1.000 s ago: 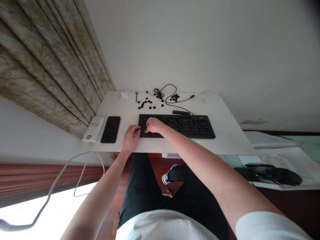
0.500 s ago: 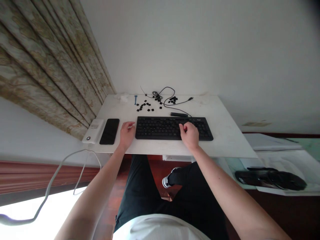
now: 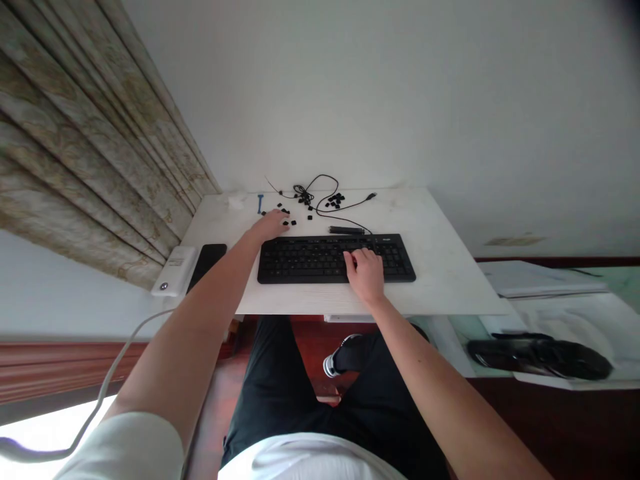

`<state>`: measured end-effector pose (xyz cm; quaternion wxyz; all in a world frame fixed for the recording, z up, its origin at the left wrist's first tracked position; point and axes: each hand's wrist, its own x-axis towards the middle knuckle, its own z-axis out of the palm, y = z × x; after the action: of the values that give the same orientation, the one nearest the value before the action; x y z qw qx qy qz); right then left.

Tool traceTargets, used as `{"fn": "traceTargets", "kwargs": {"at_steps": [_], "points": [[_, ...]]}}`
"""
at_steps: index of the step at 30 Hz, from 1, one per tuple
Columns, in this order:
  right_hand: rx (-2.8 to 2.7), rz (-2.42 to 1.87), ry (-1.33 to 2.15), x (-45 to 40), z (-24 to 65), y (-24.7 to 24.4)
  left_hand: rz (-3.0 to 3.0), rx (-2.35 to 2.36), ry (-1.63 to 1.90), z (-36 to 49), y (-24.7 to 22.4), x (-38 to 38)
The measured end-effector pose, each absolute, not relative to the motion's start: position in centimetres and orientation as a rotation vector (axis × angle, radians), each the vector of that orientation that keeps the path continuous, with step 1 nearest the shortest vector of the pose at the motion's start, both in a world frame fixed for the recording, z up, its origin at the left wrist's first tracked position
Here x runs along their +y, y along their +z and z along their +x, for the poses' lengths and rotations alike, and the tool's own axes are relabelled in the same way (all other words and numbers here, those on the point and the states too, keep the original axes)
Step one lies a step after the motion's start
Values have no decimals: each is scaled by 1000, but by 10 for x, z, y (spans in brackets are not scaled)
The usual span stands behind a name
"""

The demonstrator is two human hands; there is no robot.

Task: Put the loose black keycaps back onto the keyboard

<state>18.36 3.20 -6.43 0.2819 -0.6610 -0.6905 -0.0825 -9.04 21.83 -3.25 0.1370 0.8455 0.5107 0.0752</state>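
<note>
The left hand (image 3: 271, 225) was among the loose keys (image 3: 293, 223), far left — any pinch I couldn't tell. The right hand (image 3: 367, 272), thumb apart from bunched fingers, lay on the nearer keyboard (image 3: 320, 260).

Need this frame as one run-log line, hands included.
left hand: among loose small black square keycaps, grip unclear | right hand: over long black plastic keyboard, grip unclear | nearby: slim blue tool on white tabletop

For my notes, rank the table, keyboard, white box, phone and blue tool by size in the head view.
1. Table
2. Keyboard
3. White box, phone: order unsure; the left arm hides part of the phone
4. Blue tool
</note>
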Motion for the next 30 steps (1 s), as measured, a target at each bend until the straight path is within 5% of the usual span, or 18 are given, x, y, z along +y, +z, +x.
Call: {"fn": "traceTargets", "kwargs": {"at_steps": [16, 22, 30], "points": [[-1856, -1758, -195, 32, 185, -63, 2458, 1652, 386, -77, -31, 204], [-1837, -1724, -191, 30, 185, -62, 1476, 1376, 1146, -59, -25, 158], [-1868, -1674, -191, 29, 185, -61, 685, 821, 1151, -57, -28, 49]]}}
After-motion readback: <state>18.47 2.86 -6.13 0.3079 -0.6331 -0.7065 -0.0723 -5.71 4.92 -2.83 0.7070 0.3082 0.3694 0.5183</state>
